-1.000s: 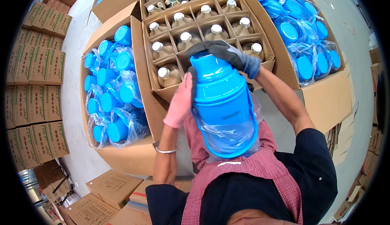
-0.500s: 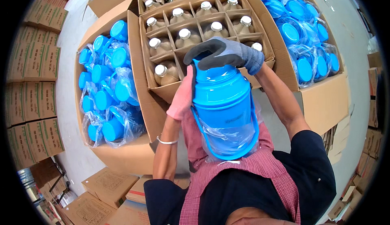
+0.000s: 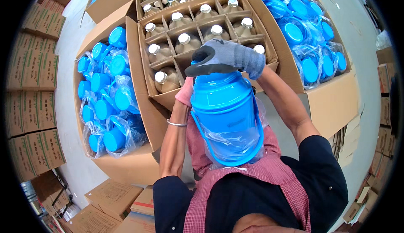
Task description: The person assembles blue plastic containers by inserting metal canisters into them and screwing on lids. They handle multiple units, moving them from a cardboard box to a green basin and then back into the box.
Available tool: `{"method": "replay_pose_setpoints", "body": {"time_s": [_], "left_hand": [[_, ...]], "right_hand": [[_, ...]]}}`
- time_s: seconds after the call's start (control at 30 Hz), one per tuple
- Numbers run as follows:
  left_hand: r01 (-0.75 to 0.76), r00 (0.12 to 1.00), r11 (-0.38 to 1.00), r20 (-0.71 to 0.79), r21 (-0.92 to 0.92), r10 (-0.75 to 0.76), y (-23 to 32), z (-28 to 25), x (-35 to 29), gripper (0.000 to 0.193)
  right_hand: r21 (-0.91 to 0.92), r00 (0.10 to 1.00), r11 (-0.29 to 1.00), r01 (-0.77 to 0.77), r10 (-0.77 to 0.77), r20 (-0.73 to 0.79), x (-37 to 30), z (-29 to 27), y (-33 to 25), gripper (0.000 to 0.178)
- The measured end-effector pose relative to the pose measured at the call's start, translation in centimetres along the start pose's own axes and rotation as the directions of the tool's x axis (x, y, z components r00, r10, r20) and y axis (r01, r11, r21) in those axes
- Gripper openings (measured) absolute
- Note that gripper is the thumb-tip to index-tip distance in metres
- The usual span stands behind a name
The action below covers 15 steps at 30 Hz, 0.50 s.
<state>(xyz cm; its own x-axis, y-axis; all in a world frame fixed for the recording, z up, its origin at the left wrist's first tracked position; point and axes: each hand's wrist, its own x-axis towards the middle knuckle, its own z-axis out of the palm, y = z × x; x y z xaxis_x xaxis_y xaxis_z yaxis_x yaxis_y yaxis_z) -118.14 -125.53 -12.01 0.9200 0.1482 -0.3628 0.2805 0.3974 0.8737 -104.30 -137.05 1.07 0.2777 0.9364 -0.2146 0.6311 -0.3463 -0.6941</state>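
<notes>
A blue plastic thermos flask body (image 3: 229,113) leans upright against my apron, its lower part wrapped in a clear plastic bag (image 3: 227,144) and its curved carrying handle (image 3: 240,162) hanging low across the front. My right hand (image 3: 223,58), in a grey-blue glove with a dark palm, curls over the flask's open-looking top. Against the upper left side of the flask is my left hand (image 3: 185,92), in a pink glove; its fingers are largely hidden behind the flask and the other glove. What lies under the right palm cannot be seen.
Just beyond, a divided carton (image 3: 145,75) holds rounded, brownish flask liners with white caps (image 3: 184,39). Cartons of bagged blue cups stand left (image 3: 139,64) and right (image 3: 290,60). Stacked closed boxes (image 3: 31,115) line the left side; more boxes (image 3: 111,197) lie at lower left.
My right hand has tipped further over the flask's top, its back now facing up more. My left hand has slid lower behind the flask. The view has shifted slightly.
</notes>
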Motion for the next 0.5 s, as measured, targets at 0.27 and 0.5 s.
{"method": "replay_pose_setpoints", "body": {"time_s": [0.27, 0.5], "left_hand": [[-0.169, 0.957, 0.897, -0.150, 0.409, 0.249, 3.7, 4.0, -5.5, 0.043], [-0.333, 0.940, 0.668, 0.179, 0.665, 0.290, 2.8, -1.6, -2.0, 0.039]], "right_hand": [[0.831, 0.869, 0.476, 0.287, -0.495, -0.017, 0.4, 1.6, 4.7, 0.043], [0.140, 0.985, 0.980, 0.143, -0.154, 0.071, 0.8, -0.2, -0.6, 0.057]]}}
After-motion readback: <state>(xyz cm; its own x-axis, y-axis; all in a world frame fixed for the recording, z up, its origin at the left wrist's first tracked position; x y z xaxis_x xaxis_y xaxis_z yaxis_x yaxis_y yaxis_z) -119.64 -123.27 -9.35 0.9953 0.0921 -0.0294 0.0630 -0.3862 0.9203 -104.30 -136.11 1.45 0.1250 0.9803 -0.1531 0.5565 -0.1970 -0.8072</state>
